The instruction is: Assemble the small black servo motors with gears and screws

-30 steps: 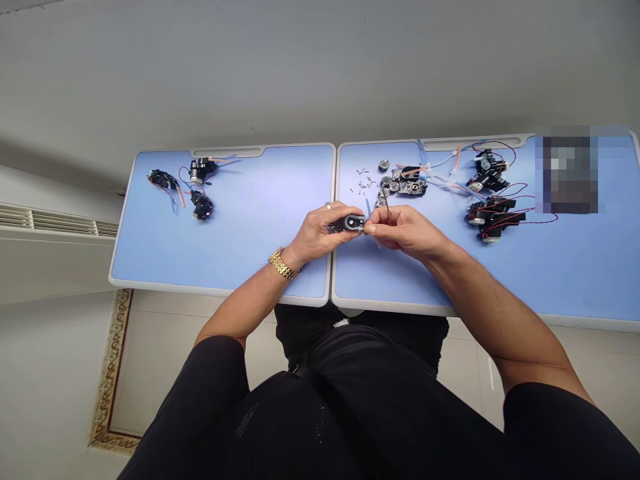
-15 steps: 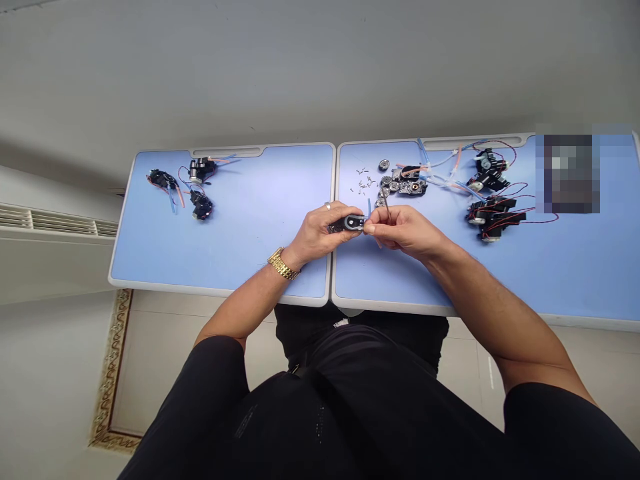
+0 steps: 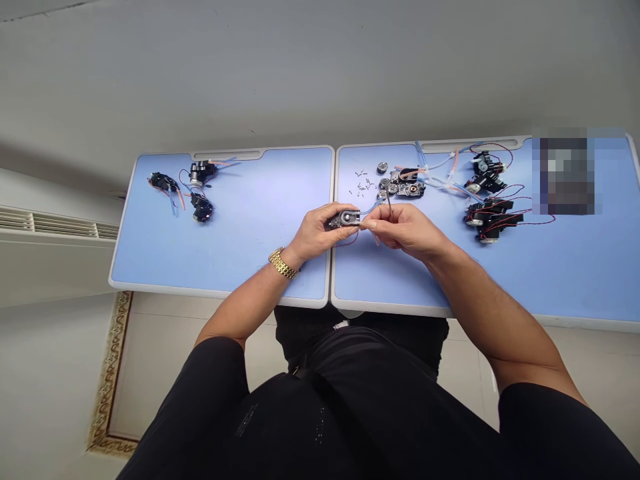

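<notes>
My left hand (image 3: 320,230), closed, grips a small black-and-grey pump unit (image 3: 345,218) between thumb and fingers over the seam of the two tables. A blue tube (image 3: 371,208) runs from the unit toward the upper right, and a red wire (image 3: 350,243) hangs below. My right hand (image 3: 395,227) is closed too, its thumb and forefinger pinched at the unit's right end. A thin dark rod-shaped tool (image 3: 389,195) sticks up out of its fingers. An orange tube end (image 3: 377,240) shows beneath that hand. What the fingertips pinch is hidden.
Small screws (image 3: 363,181) lie scattered beyond my hands, beside round metal parts (image 3: 383,167) and opened black housings (image 3: 411,190). Wired pump units (image 3: 493,220) sit at right, others (image 3: 202,207) at left. A blurred dark block (image 3: 567,173) stands far right.
The pump unit has turned in my left hand, showing a greyer face. Its blue tube now slants toward the upper right, and the red wire has come into view below. My right hand stays close.
</notes>
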`<state>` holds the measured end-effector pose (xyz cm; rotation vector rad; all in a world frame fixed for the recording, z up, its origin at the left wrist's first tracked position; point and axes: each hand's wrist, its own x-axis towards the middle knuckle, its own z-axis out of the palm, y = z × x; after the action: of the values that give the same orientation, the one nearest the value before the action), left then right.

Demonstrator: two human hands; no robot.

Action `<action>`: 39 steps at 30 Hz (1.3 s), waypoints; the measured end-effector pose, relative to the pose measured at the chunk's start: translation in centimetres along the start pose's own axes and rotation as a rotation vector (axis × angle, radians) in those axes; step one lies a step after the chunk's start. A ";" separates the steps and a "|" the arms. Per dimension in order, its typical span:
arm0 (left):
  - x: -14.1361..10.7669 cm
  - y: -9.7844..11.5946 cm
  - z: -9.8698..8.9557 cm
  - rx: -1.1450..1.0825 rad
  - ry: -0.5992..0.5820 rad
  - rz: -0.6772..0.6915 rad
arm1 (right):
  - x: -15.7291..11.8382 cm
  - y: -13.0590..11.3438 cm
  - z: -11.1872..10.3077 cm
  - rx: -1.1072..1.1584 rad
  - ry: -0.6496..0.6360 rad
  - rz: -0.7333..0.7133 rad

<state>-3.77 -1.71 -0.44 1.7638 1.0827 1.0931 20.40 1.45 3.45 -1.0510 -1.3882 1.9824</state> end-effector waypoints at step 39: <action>0.1 -0.3 0.5 -0.629 -0.159 -0.352 | -1.4 -0.3 -0.2 -0.734 0.378 -0.475</action>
<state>-3.30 -1.59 -0.83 1.0930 0.7937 0.9211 21.31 0.62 4.16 -1.1604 -1.9559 0.8823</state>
